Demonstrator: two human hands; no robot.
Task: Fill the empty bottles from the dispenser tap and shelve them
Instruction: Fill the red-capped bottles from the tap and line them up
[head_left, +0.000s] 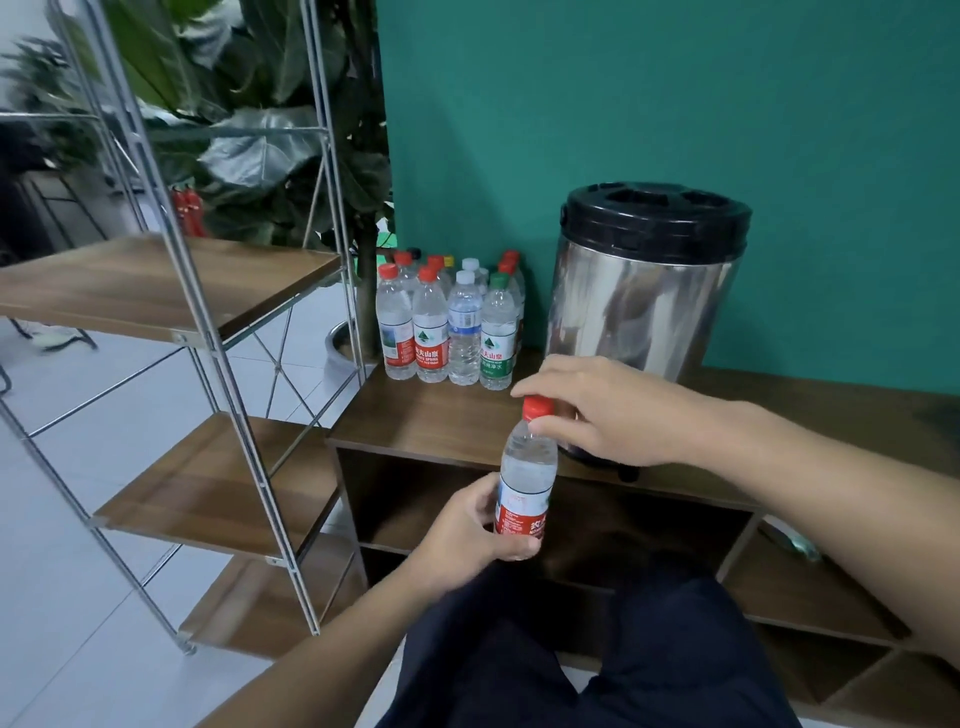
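The rack (171, 322), steel tube with brown wood shelves, stands on the left, and what shows of its shelves is bare. To its right runs the low wooden surface (447, 421), open cubbies under it. At the back of that surface, against the green wall, sits the steel dispenser (644, 306) with its black lid. Its tap is hidden behind the right hand, so how it sits cannot be told. Left of the dispenser, near the surface's far corner, a cluster of bottles (452, 322) stands upright and capped, mostly red caps with a few white, green and yellow.

One bottle (527, 478) is held upright in the air in front of the surface, just below the dispenser. The left hand (478, 525) grips it low, fingers curled round the red label. The right hand (597, 410) comes over the top, fingertips pinching the red cap (537, 408). Whether the cap is being loosened or tightened cannot be told, nor how full the bottle is.

Risks, as I judge them:
- The thin plastic could buckle under the left hand's squeeze once the cap is off, and any water inside would jump out onto the surface or the lap below.
- A loose cap could slip from the fingertips and roll into a cubby.
- If the neck is held off-centre under the hidden tap, water would run down the label.
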